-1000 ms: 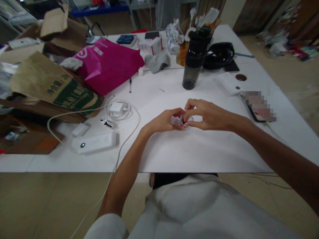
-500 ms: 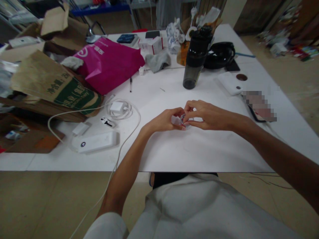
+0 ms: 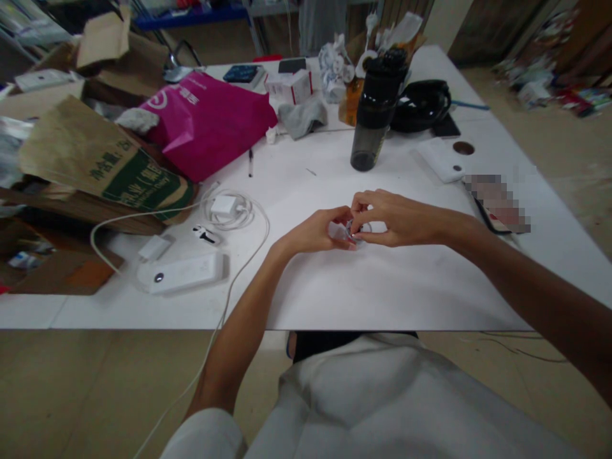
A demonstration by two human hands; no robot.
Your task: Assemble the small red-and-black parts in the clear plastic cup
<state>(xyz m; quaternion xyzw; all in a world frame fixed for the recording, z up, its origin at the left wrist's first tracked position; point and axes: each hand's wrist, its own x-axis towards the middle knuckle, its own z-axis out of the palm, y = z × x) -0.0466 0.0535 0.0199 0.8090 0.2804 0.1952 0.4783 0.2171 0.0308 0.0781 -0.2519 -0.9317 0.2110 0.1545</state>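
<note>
Above the white table (image 3: pixel 306 293), my left hand (image 3: pixel 319 229) curls its thumb and fingers around a small see-through plastic item (image 3: pixel 338 231). Its kind cannot be made out, as fingers cover much of it. On the item's right side, my right hand (image 3: pixel 387 217) has its thumb and index finger pinched together. A thin whitish loop shows between the two hands. Beyond them stands a dark water bottle (image 3: pixel 371 115), upright.
On the left lie a white power bank (image 3: pixel 186 273), a charger with coiled cable (image 3: pixel 224 205) and a pen (image 3: pixel 251 163). A magenta bag (image 3: pixel 215 121) and a brown paper bag (image 3: pixel 95 153) sit behind. A phone (image 3: pixel 497 203) lies to the right.
My right hand has risen very slightly and its fingers have shifted at the plastic item. My left hand stays in place.
</note>
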